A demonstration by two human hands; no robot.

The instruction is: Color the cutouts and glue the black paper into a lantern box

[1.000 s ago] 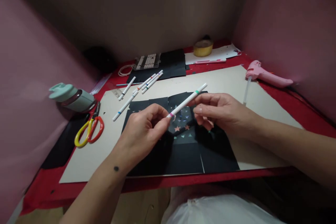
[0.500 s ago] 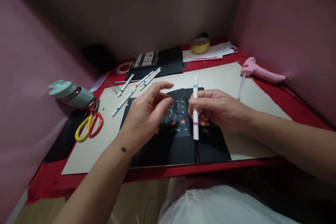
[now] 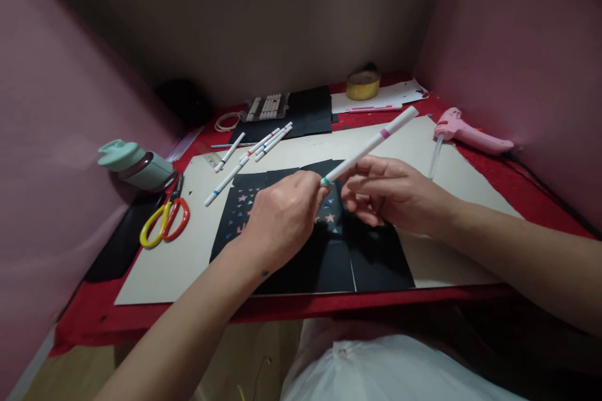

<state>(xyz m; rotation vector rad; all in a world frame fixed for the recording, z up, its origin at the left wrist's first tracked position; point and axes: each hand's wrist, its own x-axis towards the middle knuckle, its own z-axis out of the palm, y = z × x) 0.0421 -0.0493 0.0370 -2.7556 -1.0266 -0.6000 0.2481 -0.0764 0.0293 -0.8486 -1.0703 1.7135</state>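
A white double-ended marker (image 3: pixel 360 151) with a green band and a pink band is held up at a slant over the black card. My left hand (image 3: pixel 286 216) is closed on its green-banded lower end, while the pink-banded end points up and to the right. Just right of the marker, my right hand (image 3: pixel 395 191) has its fingers loosely bent and apart, close to the shaft but not wrapped round it. Below both hands lies folded black card (image 3: pixel 301 269) with small shiny cut-out triangles and stars, partly covered by my left hand.
Several white markers (image 3: pixel 228 182) lie at left on the cream board (image 3: pixel 155 279). Yellow-and-red scissors (image 3: pixel 164 222) and a mint bottle (image 3: pixel 136 166) are at far left. A pink glue gun (image 3: pixel 473 131) lies right. Behind are a marker case (image 3: pixel 267 106) and a tape roll (image 3: pixel 363 86).
The marker has passed from my right hand to my left and flipped from upright to slanted, pink end up. My left hand moved right and closed; my right fingers loosened.
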